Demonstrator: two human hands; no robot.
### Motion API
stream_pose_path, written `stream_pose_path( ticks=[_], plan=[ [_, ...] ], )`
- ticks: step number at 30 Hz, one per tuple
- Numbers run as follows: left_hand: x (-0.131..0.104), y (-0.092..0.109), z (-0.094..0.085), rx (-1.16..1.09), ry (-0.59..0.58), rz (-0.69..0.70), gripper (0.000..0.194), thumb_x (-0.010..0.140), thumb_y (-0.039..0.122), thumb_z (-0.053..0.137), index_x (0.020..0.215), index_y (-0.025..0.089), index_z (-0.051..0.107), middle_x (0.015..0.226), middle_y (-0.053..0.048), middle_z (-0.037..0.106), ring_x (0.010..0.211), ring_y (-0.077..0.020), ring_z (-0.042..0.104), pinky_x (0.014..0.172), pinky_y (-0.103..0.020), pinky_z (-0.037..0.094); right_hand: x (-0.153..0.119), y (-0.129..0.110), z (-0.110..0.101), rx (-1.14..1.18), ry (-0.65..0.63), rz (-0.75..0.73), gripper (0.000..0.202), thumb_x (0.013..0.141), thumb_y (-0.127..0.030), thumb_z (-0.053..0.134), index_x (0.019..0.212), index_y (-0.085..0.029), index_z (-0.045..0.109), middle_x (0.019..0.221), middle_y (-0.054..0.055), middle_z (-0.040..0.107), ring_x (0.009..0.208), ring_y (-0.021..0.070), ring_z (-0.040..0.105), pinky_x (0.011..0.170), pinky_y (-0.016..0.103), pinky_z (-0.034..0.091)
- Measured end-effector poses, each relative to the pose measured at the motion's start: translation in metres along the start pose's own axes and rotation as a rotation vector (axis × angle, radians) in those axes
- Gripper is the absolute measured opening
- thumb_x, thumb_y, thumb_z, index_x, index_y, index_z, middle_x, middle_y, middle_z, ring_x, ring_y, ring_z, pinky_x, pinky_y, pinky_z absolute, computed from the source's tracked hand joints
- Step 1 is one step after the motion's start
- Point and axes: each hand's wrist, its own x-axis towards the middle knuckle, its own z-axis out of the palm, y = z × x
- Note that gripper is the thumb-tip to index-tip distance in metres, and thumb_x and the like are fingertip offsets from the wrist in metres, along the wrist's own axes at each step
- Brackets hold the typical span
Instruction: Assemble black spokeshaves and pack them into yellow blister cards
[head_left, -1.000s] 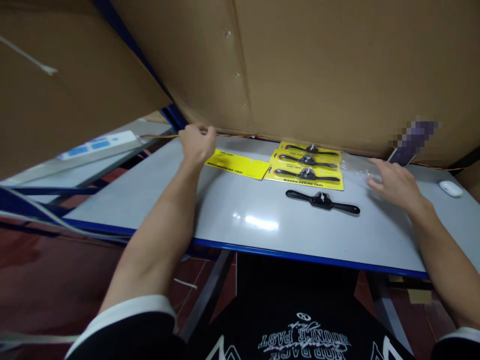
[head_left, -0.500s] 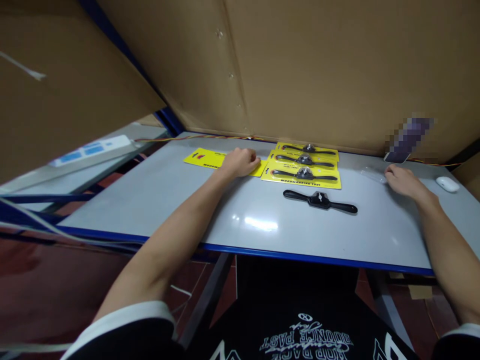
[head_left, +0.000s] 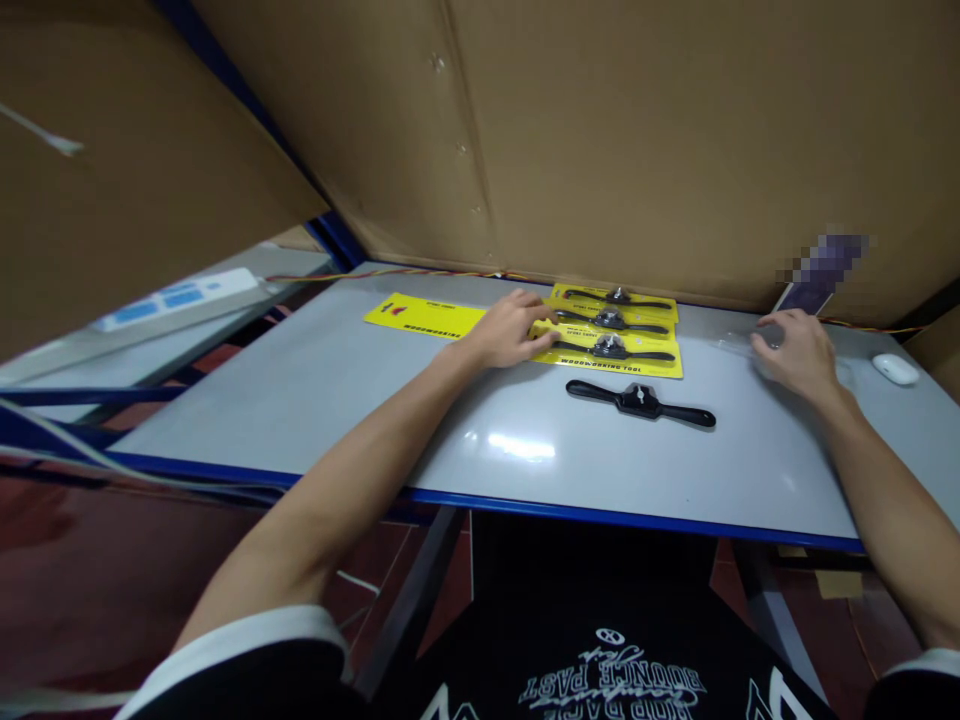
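My left hand (head_left: 517, 328), fingers apart, rests over the left ends of the nearer packaged spokeshaves and the right end of a flat yellow card (head_left: 424, 316). Three carded spokeshaves overlap at the back: the front one (head_left: 610, 347), the middle one (head_left: 609, 318) and the far one (head_left: 618, 297). A loose black spokeshave body (head_left: 640, 399) lies on the table in front of them. To the right, my right hand (head_left: 796, 350) is open, thumb and forefinger curved with a gap between them, beside a clear plastic cover (head_left: 733, 341) partly hidden by the fingers.
Behind my right hand a blurred-out phone-like object (head_left: 821, 275) leans near the cardboard wall (head_left: 675, 140). A white earbud case (head_left: 895, 369) sits at the right on the grey table (head_left: 300, 400). A power strip (head_left: 176, 300) lies on the left-hand shelf.
My left hand has slid right from the flat yellow card onto the packaged spokeshaves, its fingers spreading. My right hand has lifted slightly and opened near the clear plastic cover.
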Motion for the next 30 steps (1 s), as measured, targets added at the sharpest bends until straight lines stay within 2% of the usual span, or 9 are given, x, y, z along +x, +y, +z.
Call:
stream_pose_path(
  ticks=[2, 5, 8, 11, 13, 16, 19, 25, 30],
  plan=[
    [0.001, 0.009, 0.004, -0.021, -0.021, 0.063, 0.054, 0.098, 0.058, 0.053, 0.119, 0.017, 0.079, 0.119, -0.017, 0.070, 0.110, -0.0330, 0.059, 0.101, -0.048, 0.046, -0.006, -0.020, -0.005, 0.052, 0.075, -0.010, 0.026, 0.085, -0.043, 0.064, 0.100, -0.024, 0.074, 0.120, 0.019, 0.076, 0.113, 0.0405, 0.067, 0.097, 0.055, 0.052],
    [0.003, 0.019, 0.010, -0.073, -0.074, 0.106, 0.046, 0.098, 0.053, 0.058, 0.121, 0.020, 0.080, 0.123, -0.016, 0.069, 0.116, -0.0342, 0.059, 0.100, -0.050, 0.047, -0.016, -0.046, -0.007, 0.141, 0.140, -0.038, 0.027, 0.084, -0.046, 0.066, 0.097, -0.024, 0.074, 0.110, 0.016, 0.079, 0.105, 0.0384, 0.072, 0.092, 0.052, 0.054],
    [0.004, 0.025, 0.015, -0.144, -0.092, 0.167, 0.040, 0.102, 0.046, 0.056, 0.120, 0.019, 0.080, 0.120, -0.015, 0.070, 0.114, -0.0313, 0.063, 0.100, -0.048, 0.049, -0.024, -0.066, -0.004, 0.267, 0.054, -0.190, 0.029, 0.089, -0.042, 0.058, 0.101, -0.023, 0.075, 0.107, 0.014, 0.080, 0.102, 0.0354, 0.075, 0.091, 0.049, 0.056],
    [0.005, 0.031, 0.020, -0.216, -0.077, 0.211, 0.040, 0.104, 0.047, 0.054, 0.119, 0.020, 0.080, 0.118, -0.014, 0.072, 0.113, -0.0291, 0.066, 0.103, -0.046, 0.051, -0.031, -0.083, -0.005, 0.358, -0.092, -0.410, 0.030, 0.095, -0.041, 0.054, 0.101, -0.023, 0.076, 0.110, 0.013, 0.080, 0.102, 0.0323, 0.074, 0.091, 0.047, 0.056],
    [0.005, 0.035, 0.021, -0.259, -0.076, 0.226, 0.041, 0.105, 0.048, 0.054, 0.120, 0.020, 0.080, 0.122, -0.014, 0.072, 0.116, -0.0285, 0.067, 0.105, -0.045, 0.052, -0.036, -0.092, -0.009, 0.373, -0.186, -0.508, 0.029, 0.098, -0.042, 0.054, 0.096, -0.023, 0.075, 0.103, 0.011, 0.079, 0.092, 0.0289, 0.073, 0.086, 0.044, 0.056],
    [0.005, 0.039, 0.020, -0.304, -0.100, 0.246, 0.040, 0.105, 0.048, 0.054, 0.122, 0.021, 0.080, 0.129, -0.013, 0.073, 0.119, -0.0280, 0.068, 0.106, -0.044, 0.054, -0.044, -0.102, -0.015, 0.373, -0.313, -0.596, 0.031, 0.100, -0.047, 0.055, 0.095, -0.023, 0.075, 0.092, 0.008, 0.076, 0.079, 0.0243, 0.069, 0.076, 0.040, 0.054],
    [0.005, 0.041, 0.017, -0.310, -0.120, 0.251, 0.040, 0.104, 0.048, 0.055, 0.122, 0.022, 0.080, 0.132, -0.013, 0.073, 0.119, -0.0285, 0.070, 0.106, -0.045, 0.055, -0.052, -0.110, -0.015, 0.342, -0.376, -0.673, 0.035, 0.101, -0.053, 0.058, 0.100, -0.024, 0.076, 0.093, 0.008, 0.077, 0.083, 0.0251, 0.070, 0.078, 0.040, 0.055],
    [0.003, 0.044, 0.013, -0.304, -0.136, 0.233, 0.041, 0.103, 0.048, 0.055, 0.121, 0.021, 0.080, 0.131, -0.014, 0.074, 0.119, -0.0297, 0.070, 0.104, -0.046, 0.055, -0.062, -0.119, -0.005, 0.207, -0.355, -0.647, 0.037, 0.096, -0.055, 0.067, 0.114, -0.025, 0.078, 0.105, 0.009, 0.081, 0.093, 0.0290, 0.075, 0.082, 0.044, 0.058],
    [0.004, 0.043, 0.016, -0.275, -0.144, 0.222, 0.042, 0.105, 0.050, 0.052, 0.123, 0.020, 0.077, 0.131, -0.013, 0.074, 0.121, -0.0283, 0.070, 0.105, -0.043, 0.055, -0.064, -0.120, -0.001, 0.220, -0.366, -0.702, 0.033, 0.098, -0.049, 0.065, 0.114, -0.024, 0.080, 0.100, 0.008, 0.082, 0.092, 0.0285, 0.076, 0.082, 0.044, 0.059]
  ],
)
